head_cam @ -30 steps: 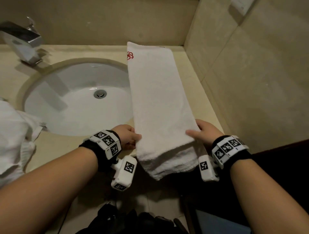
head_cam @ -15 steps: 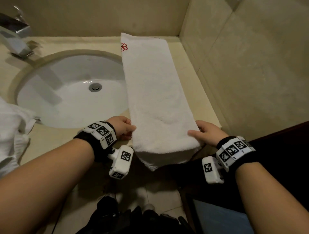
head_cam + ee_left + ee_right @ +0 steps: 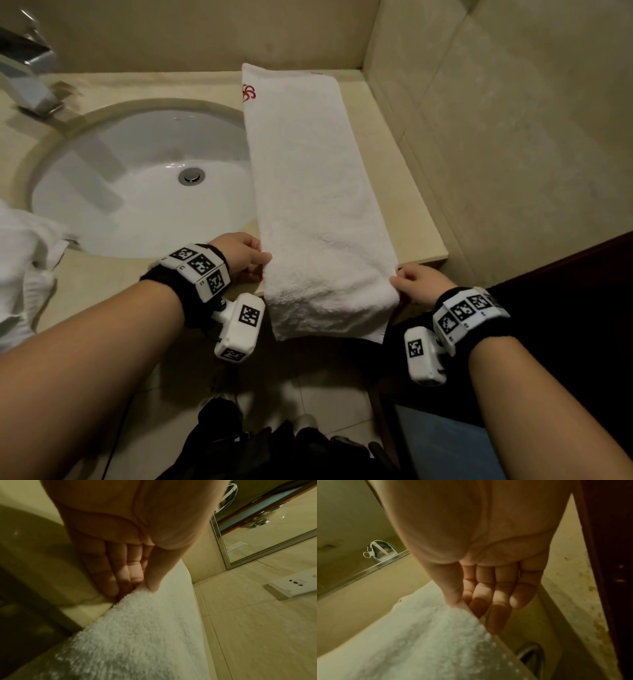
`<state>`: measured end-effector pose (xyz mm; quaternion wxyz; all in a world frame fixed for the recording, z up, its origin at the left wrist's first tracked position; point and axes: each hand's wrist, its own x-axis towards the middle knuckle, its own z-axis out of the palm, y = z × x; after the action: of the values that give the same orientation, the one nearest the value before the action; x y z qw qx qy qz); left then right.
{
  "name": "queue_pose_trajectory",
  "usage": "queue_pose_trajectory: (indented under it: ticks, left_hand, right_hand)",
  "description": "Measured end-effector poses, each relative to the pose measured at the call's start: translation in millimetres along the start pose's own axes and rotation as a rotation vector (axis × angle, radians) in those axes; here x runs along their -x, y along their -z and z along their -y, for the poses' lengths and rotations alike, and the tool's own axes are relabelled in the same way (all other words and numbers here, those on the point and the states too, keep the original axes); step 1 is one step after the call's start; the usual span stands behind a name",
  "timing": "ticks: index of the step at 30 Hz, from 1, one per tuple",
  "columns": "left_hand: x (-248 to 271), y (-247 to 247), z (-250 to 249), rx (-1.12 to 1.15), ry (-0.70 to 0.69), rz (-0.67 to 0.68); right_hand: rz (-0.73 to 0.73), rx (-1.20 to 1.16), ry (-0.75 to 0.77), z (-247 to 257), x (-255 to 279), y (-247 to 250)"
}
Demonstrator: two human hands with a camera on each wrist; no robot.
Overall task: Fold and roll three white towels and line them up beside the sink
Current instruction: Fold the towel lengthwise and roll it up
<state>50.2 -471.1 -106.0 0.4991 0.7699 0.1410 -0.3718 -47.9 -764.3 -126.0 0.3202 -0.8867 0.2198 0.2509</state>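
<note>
Towel [image 3: 318,205] pulled back onto counter; long folded strip, red logo.

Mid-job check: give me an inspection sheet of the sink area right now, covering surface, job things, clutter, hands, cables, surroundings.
Surface: beige counter, dry-looking, sink set into it.
Job's things: folded towel lies as a long strip right of the sink, near end hanging over the counter edge, not yet rolled; more white towels heaped at the left.
Clutter: nothing seen.
Hands: left hand and right hand each pinch a side edge of the strip's near end.
Cables: nothing seen on the counter.
Surroundings: faucet, tiled wall, wall socket.
</note>
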Motion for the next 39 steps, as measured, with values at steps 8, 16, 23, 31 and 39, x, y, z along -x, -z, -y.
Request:
queue_pose_trajectory:
  ticks: [8,16,23,31,39]
  left_hand:
    - [0,-7,-3,-0.012,-0.009,-0.065]
    - [-1,-13,-11,-0.047,-0.005,-0.123]
    - [-12,-13,-15,-0.102,-0.01,-0.138]
    - [-32,34,-49,-0.606,-0.276,-0.215]
    - [-133,101,-144,-0.935,-0.551,-0.301]
  right_hand:
    - [-0.312,-0.155,-0.032,19,-11,-4]
    - [-0.298,0.041,-0.079,30,-26,-1]
    - [-0.245,0.2,-0.133,40,-35,10]
    - [-0.304,0.153,0.134,84,-56,49]
    - [-0.245,0.178,0.36,187,-173,93]
